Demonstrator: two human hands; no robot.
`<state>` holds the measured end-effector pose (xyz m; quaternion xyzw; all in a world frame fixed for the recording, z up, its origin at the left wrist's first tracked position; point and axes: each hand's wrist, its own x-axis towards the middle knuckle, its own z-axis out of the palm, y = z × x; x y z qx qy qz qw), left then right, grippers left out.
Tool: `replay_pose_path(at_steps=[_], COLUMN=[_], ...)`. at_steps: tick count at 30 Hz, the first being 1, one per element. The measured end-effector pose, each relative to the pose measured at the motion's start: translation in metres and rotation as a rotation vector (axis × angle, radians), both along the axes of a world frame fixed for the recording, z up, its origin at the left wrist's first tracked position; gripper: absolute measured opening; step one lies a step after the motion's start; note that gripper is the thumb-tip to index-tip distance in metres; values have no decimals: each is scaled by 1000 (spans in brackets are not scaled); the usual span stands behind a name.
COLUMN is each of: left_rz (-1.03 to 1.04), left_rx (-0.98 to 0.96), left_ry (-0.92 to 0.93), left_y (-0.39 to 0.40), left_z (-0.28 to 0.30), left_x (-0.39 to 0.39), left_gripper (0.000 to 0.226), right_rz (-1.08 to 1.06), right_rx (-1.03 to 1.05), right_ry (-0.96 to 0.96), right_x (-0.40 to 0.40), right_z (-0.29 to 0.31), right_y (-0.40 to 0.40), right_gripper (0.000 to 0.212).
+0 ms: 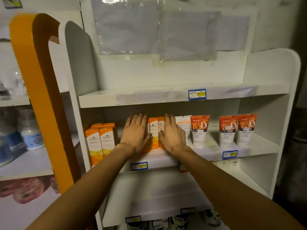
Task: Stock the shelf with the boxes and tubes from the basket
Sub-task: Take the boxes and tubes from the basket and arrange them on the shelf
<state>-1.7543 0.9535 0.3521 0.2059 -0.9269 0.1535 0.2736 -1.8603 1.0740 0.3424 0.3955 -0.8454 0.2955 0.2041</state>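
- We press our left hand (135, 133) and right hand (172, 136), fingers straight, against upright orange boxes (153, 130) on the middle shelf (206, 152).
- At 3 o'clock of them stand rose-printed tubes (199, 130).

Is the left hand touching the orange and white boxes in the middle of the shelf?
Touching. The head view shows the left hand laid flat, fingers straight, against the front of the orange and white boxes, overlapping their left side with no gap.
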Motion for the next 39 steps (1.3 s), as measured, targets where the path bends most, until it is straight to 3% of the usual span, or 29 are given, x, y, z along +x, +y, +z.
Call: replay_pose_path(at_steps=[6, 11, 17, 30, 35, 39], left_rz=[-12, -7, -52, -219, -283, -296], left_rx=[-17, -38, 45, 130, 215, 280], left_ry=[-24, -66, -143, -436, -571, -754], left_y=[23, 52, 107, 242, 273, 295], left_z=[9, 7, -19, -184, -255, -325], left_x=[9, 11, 7, -26, -43, -42], left_gripper=[78, 80, 73, 67, 74, 82], right_rz=[33, 59, 37, -159, -175, -191], right_rx=[59, 284, 419, 677, 721, 751], right_ry=[102, 200, 158, -22, -169, -404], right_x=[8, 6, 9, -20, -26, -28], right_z=[6, 2, -22, -185, -258, -335], right_y=[25, 60, 119, 300, 340, 351], right_gripper=[64, 65, 62, 73, 77, 79])
